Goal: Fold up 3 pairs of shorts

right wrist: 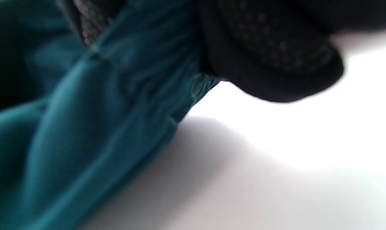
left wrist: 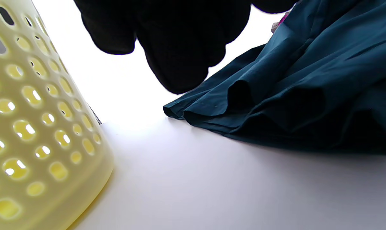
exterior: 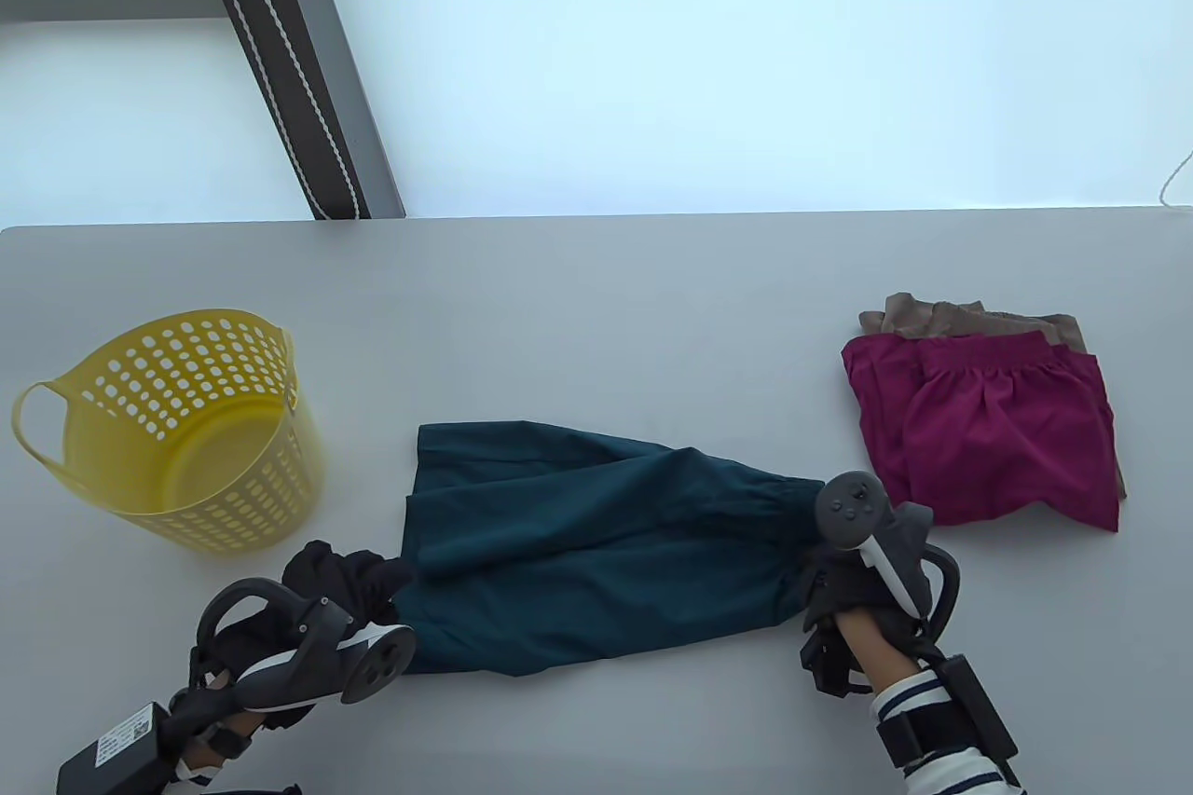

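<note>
Grey table (exterior: 596, 292) fills the table view: magenta shorts (exterior: 988, 431) lie folded on tan shorts (exterior: 969, 318) at the far right, so two pairs look done. Teal shorts (exterior: 596, 543) lie lengthwise near the front, apparently halved, a fold left. A yellow basket (exterior: 177, 431) stands left. From the left wrist, the left hand (left wrist: 177, 41) curls at the hems; its grip is unclear. From the right wrist, the right hand (right wrist: 269, 54) pinches the waistband.
</note>
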Motion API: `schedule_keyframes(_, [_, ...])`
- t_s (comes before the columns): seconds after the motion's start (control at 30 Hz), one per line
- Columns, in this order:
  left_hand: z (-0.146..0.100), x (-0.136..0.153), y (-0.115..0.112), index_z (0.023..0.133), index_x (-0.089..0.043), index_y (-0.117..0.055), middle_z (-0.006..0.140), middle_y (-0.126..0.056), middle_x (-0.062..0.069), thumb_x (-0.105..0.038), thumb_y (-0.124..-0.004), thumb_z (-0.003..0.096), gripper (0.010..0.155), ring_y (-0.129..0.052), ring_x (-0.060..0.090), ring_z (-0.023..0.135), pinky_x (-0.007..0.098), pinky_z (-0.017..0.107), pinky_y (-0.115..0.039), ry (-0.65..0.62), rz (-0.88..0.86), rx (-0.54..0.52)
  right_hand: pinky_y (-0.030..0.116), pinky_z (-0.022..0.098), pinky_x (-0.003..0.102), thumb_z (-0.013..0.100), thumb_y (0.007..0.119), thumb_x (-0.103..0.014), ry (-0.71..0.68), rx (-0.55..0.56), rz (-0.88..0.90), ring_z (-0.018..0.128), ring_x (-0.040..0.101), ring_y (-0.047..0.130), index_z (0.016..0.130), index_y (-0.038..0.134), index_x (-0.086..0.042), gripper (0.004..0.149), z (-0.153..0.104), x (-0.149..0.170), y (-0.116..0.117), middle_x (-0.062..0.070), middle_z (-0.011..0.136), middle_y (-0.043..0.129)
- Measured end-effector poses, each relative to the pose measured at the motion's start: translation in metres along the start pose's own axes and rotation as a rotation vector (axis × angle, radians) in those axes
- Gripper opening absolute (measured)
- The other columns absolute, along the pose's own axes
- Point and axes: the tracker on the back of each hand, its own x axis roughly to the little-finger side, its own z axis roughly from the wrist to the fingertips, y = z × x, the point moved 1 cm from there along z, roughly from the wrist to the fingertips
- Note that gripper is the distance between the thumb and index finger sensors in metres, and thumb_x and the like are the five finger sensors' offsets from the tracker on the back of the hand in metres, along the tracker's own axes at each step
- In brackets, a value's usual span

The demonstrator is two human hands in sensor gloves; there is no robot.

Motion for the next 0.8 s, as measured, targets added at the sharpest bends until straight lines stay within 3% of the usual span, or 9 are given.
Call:
schedule_keyframes(0.2, [-0.003, -0.001, 0.009, 0.097, -0.024, -0.062, 0.091, -0.085, -0.003, -0.047, -0.058, 0.0487, 0.053, -0.102, 0.011, 0.070, 0.047, 0.068, -0.078, -0.009, 0.019, -0.046, 0.084, 0.018, 0.033, 0.041, 0.086, -0.029, -0.075, 0.259, -0.007, 0.025, 0.025, 0.096, 0.089, 0.063, 0.001, 0.061, -0.007, -0.024, -0.061, 0.025, 0.054, 0.085])
schedule_keyframes(0.33, [-0.005, -0.005, 0.009, 0.097, -0.024, -0.062, 0.091, -0.086, -0.003, -0.047, -0.058, 0.0486, 0.053, -0.102, 0.011, 0.070, 0.047, 0.068, -0.078, -0.028, 0.023, -0.046, 0.085, 0.019, 0.033, 0.040, 0.087, -0.029, -0.185, 0.440, -0.300, 0.026, 0.025, 0.097, 0.088, 0.066, -0.001, 0.060, -0.015, -0.081, -0.090, 0.025, 0.056, 0.085])
schedule_keyframes(0.47, [-0.008, -0.008, 0.009, 0.096, -0.024, -0.063, 0.091, -0.086, -0.003, -0.047, -0.058, 0.0484, 0.053, -0.103, 0.011, 0.070, 0.047, 0.068, -0.078, -0.041, 0.028, -0.046, 0.084, 0.019, 0.033, 0.040, 0.087, -0.029, -0.343, 0.535, -0.384, 0.026, 0.025, 0.097, 0.089, 0.066, -0.001, 0.060, -0.037, -0.152, -0.091, 0.025, 0.056, 0.085])
schedule_keyframes(0.57, [-0.009, -0.009, 0.007, 0.096, -0.024, -0.063, 0.090, -0.087, -0.003, -0.047, -0.058, 0.0483, 0.053, -0.103, 0.011, 0.069, 0.047, 0.068, -0.079, -0.044, 0.030, -0.041, 0.085, 0.020, 0.032, 0.041, 0.086, -0.031, -0.514, 0.503, -0.375, 0.028, 0.024, 0.098, 0.092, 0.063, -0.001, 0.063, -0.064, -0.201, -0.064, 0.025, 0.057, 0.085])
schedule_keyframes(0.63, [-0.009, -0.009, 0.007, 0.096, -0.024, -0.063, 0.090, -0.087, -0.003, -0.048, -0.058, 0.0483, 0.053, -0.103, 0.011, 0.069, 0.047, 0.068, -0.079, -0.048, 0.026, -0.034, 0.085, 0.023, 0.033, 0.043, 0.082, -0.034, -0.623, 0.378, -0.322, 0.032, 0.026, 0.099, 0.095, 0.060, 0.000, 0.065, -0.079, -0.218, -0.038, 0.026, 0.061, 0.084])
schedule_keyframes(0.7, [-0.009, -0.009, 0.008, 0.096, -0.024, -0.063, 0.090, -0.087, -0.003, -0.048, -0.058, 0.0482, 0.053, -0.103, 0.011, 0.069, 0.047, 0.068, -0.079, -0.052, 0.023, -0.029, 0.083, 0.038, 0.044, 0.048, 0.072, -0.040, -0.804, -0.010, -0.246, 0.053, 0.041, 0.096, 0.101, 0.046, 0.001, 0.072, -0.098, -0.234, 0.018, 0.036, 0.076, 0.073])
schedule_keyframes(0.73, [-0.010, -0.009, 0.008, 0.096, -0.024, -0.063, 0.090, -0.087, -0.003, -0.048, -0.058, 0.0482, 0.054, -0.103, 0.011, 0.069, 0.047, 0.068, -0.078, -0.055, 0.023, -0.026, 0.077, 0.046, 0.054, 0.049, 0.069, -0.042, -0.862, -0.225, -0.244, 0.069, 0.054, 0.085, 0.104, 0.036, 0.002, 0.078, -0.106, -0.237, 0.045, 0.043, 0.087, 0.061])
schedule_keyframes(0.77, [-0.010, -0.010, 0.008, 0.096, -0.024, -0.063, 0.090, -0.087, -0.003, -0.048, -0.058, 0.0481, 0.054, -0.103, 0.011, 0.069, 0.047, 0.068, -0.079, -0.058, 0.024, -0.023, 0.064, 0.052, 0.065, 0.049, 0.067, -0.044, -0.890, -0.479, -0.252, 0.077, 0.070, 0.059, 0.104, 0.023, 0.005, 0.085, -0.115, -0.236, 0.076, 0.050, 0.093, 0.042])
schedule_keyframes(0.8, [-0.010, -0.010, 0.009, 0.096, -0.024, -0.063, 0.090, -0.087, -0.002, -0.048, -0.058, 0.0481, 0.054, -0.103, 0.011, 0.069, 0.047, 0.068, -0.078, -0.061, 0.026, -0.020, 0.050, 0.052, 0.071, 0.049, 0.065, -0.044, -0.893, -0.777, -0.279, 0.076, 0.077, 0.034, 0.101, 0.011, 0.008, 0.090, -0.124, -0.230, 0.111, 0.053, 0.091, 0.023])
